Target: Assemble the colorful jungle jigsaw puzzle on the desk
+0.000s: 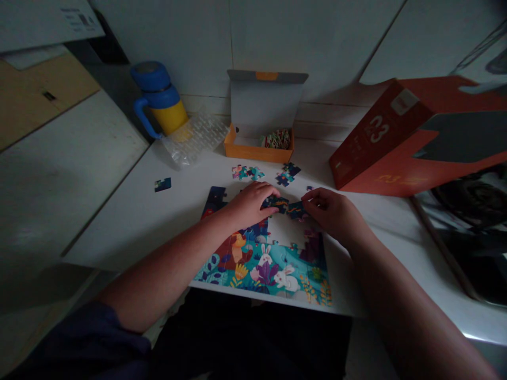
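Observation:
A partly assembled jigsaw puzzle (273, 272) with rabbits and plants lies at the front of the white table, a gap in its upper right. Over its upper part, my left hand (253, 203) closes thumb and fingers on a dark puzzle piece (279, 203) with an orange pattern. My right hand (330, 212) pinches a second dark piece (295, 209) by its right side. The two pieces sit edge to edge; whether they interlock, I cannot tell. Beyond my hands lie loose pink and teal pieces (247, 172) and dark blue pieces (287, 174).
An open orange box (259, 153) stands at the back. Left of it are a clear plastic bag (194, 140) and a blue and yellow jug (160, 100). One piece (162, 184) lies far left. A large red box (380, 137) stands right, near a stove (463, 221).

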Tool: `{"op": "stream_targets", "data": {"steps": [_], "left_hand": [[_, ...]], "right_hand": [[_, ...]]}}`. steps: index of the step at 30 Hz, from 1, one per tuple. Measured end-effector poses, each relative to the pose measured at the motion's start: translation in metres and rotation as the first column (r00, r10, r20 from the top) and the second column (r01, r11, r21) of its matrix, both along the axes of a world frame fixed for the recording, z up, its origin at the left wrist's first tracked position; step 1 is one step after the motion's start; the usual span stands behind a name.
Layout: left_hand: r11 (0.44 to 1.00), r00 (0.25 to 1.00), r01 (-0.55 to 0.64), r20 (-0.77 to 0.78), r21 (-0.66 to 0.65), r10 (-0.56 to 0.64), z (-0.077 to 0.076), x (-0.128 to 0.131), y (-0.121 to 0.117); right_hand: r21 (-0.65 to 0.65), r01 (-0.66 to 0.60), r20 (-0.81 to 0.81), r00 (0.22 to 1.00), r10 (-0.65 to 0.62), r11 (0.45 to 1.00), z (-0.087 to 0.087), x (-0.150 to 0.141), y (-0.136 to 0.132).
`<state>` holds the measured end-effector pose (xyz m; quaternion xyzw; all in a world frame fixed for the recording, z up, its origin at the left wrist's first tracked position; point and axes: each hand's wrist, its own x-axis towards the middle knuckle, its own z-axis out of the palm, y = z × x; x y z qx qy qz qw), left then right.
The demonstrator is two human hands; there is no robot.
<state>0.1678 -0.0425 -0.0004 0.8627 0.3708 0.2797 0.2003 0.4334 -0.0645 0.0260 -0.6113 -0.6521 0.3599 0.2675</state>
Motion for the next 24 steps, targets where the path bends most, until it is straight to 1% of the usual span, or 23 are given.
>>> {"op": "stream_targets", "data": {"steps": [9,18,20,21,22,24], "left_hand": [[1.000,1.000,0.001,-0.005,0.000,-0.001,0.000,0.000,0.001],[1.000,1.000,-0.001,-0.003,0.004,0.001,-0.001,0.000,0.002],[1.000,1.000,-0.003,-0.003,0.002,0.003,-0.001,0.001,0.002],[1.000,1.000,-0.003,-0.003,0.002,0.003,-0.001,0.001,0.002],[1.000,1.000,-0.002,-0.003,0.002,0.002,0.000,0.001,0.002],[1.000,1.000,0.003,-0.001,0.005,-0.003,0.001,0.000,0.001]], "right_hand": [[-0.066,0.037,-0.128,0.991,-0.045,0.997,0.004,-0.009,-0.003],[-0.075,0.037,-0.145,0.988,-0.047,0.997,-0.001,-0.009,-0.002],[-0.089,-0.010,-0.174,0.985,-0.006,0.996,0.000,-0.007,-0.003],[-0.110,-0.059,-0.195,0.980,0.037,0.992,0.001,-0.005,-0.004],[-0.140,-0.133,-0.212,0.972,0.101,0.981,0.004,-0.003,-0.006],[-0.188,-0.299,-0.209,0.943,0.260,0.935,0.009,0.002,-0.009]]}}
